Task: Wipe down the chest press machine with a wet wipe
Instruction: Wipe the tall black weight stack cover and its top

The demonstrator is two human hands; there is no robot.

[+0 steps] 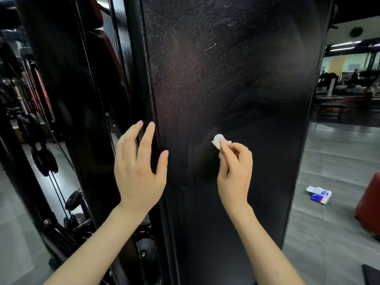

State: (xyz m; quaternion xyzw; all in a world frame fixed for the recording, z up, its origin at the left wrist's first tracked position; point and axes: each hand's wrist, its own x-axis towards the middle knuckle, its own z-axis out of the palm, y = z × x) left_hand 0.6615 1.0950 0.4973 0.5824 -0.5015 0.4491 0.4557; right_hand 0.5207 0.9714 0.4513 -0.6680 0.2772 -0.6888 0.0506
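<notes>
A tall black panel of the chest press machine (236,83) fills the middle of the view, dusty and scratched near the top, with darker smeared streaks around the centre. My right hand (234,171) pinches a small crumpled white wet wipe (219,141) against the panel at mid height. My left hand (139,165) is spread with straight fingers at the panel's left edge; its fingertips reach the black frame post (141,79) beside it.
Cables, pulleys and black frame bars (61,157) stand at the left. A packet of wipes (319,195) lies on the grey tiled floor at the right, near a red rounded object (370,204). More gym equipment stands far back right.
</notes>
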